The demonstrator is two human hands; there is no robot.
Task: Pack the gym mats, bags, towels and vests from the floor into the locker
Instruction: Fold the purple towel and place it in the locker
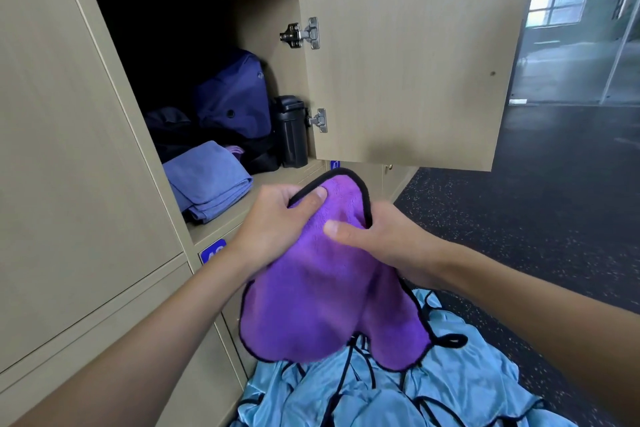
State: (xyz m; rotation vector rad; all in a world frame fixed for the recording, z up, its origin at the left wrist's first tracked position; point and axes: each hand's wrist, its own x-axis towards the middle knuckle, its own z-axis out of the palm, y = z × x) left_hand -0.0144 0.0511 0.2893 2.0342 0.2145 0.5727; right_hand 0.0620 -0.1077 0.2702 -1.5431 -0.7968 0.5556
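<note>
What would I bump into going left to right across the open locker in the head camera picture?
folded blue towel → black container → lower hinge → open locker door. The dark blue bag stands behind the towel and overlaps it, so it is left out.

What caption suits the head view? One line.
Left hand and right hand hold a purple towel before the open locker.

Both arms reach forward, left hand [275,218] and right hand [388,241] pinching the purple towel [311,308].
</note>
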